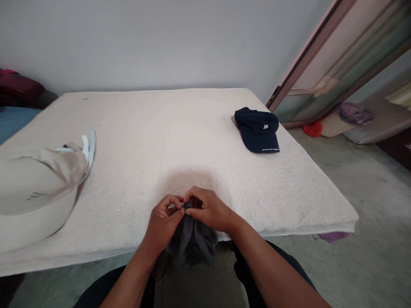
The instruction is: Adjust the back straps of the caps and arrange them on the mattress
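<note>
Dark grey gathered fabric (194,244) hangs in soft, loose folds at the near edge of a cream, dimpled cloth cover (154,141). The left hand (164,219) and right hand (208,209) meet above it, wrists angled inward and fingers curled; each grip is pinched together, thumb against fingers, on the fabric's bunched top. Fingertips hide most of that part, and the lower folds sink into shadow; the material seems thin, but its full shape cannot be made out. To the left lies a beige cloth cap (38,184) with a curved brim and pale straps, cut off by the view's edge. Farther back, right, sits a navy cloth cap (255,126) with white lettering, its brim text too small to read.
</note>
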Tool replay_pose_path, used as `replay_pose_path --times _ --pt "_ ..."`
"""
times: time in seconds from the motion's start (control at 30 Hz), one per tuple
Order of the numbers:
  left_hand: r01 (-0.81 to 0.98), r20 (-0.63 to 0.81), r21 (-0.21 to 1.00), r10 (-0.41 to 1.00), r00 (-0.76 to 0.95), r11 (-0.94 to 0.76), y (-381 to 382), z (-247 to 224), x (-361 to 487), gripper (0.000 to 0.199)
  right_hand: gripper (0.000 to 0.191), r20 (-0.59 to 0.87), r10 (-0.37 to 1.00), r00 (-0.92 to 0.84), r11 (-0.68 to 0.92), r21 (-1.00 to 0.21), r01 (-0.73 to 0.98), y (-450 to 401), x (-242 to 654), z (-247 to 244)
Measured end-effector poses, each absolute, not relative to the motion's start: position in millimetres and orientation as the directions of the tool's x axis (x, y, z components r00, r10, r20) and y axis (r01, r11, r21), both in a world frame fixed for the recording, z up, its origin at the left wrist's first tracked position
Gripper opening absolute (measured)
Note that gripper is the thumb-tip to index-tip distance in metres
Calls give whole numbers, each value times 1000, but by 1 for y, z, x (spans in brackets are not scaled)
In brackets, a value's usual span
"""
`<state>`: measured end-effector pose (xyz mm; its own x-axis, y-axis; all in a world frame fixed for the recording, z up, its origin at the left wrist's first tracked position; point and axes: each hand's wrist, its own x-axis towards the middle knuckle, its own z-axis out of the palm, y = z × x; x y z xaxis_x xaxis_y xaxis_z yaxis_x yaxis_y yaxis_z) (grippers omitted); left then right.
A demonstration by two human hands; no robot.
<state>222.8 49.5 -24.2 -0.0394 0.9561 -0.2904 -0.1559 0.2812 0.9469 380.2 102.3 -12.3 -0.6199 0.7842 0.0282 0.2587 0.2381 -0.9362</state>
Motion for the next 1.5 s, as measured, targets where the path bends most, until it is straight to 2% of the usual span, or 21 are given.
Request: replay_pose_path --times 0.1,0.33,0.67,0.83,1.17,1.5 --pt "-193 -313 934 949 -34 301 50 -22 223 15 15 23 790 -612 210 -949 236 102 379 -12" --pt "-224 -483 858 875 -42 462 51 -19 222 13 15 40 799 -601 212 -952 219 101 379 -12" --pt "-292 -499 823 866 39 487 53 -24 218 14 15 89 789 -608 311 -911 271 100 378 -12" --pt "-256 -500 829 864 56 497 54 -25 218 17 16 102 784 -612 329 -905 269 100 379 -12" --pt "-172 -440 880 897 54 442 52 -23 221 11 20 49 796 -603 273 -918 287 100 379 -11" --pt "-184 -409 894 912 36 409 51 -22 222 11 23 -10 751 -660 263 -912 313 105 381 -10"
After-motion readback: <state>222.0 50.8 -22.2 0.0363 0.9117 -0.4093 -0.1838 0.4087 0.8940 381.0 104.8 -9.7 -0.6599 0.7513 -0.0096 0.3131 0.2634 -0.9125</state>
